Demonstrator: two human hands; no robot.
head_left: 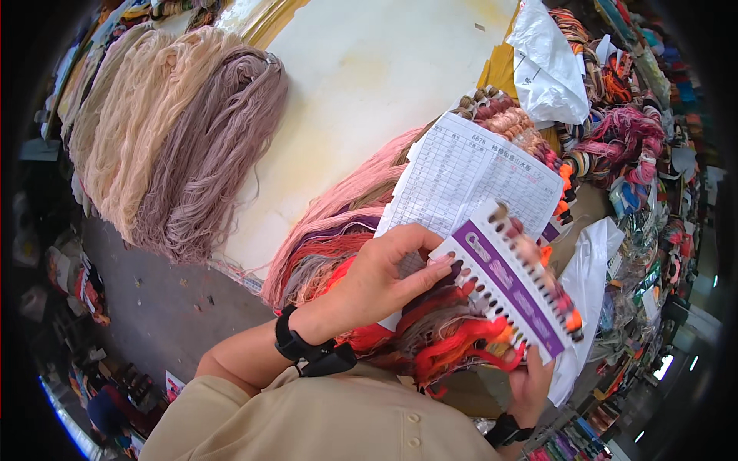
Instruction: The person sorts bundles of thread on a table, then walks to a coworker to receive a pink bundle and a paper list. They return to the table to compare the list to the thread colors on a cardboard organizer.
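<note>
My right hand (533, 388) grips the lower end of a white and purple thread sample card (510, 280) with a row of punched holes and short coloured threads tied along its edges. My left hand (380, 280) rests its fingertips on the card's left edge and also touches a printed paper sheet (469, 177) that lies behind the card. Under both hands lies a bundle of red, orange and pink thread skeins (453, 342). A black band sits on each wrist.
A white worktable (361, 84) carries long pink skeins (346, 207) and a pile of beige and mauve yarn hanks (181, 146) at its left end. White plastic bags (550, 65) and heaps of mixed coloured thread (623, 138) fill the right side. Grey floor lies at lower left.
</note>
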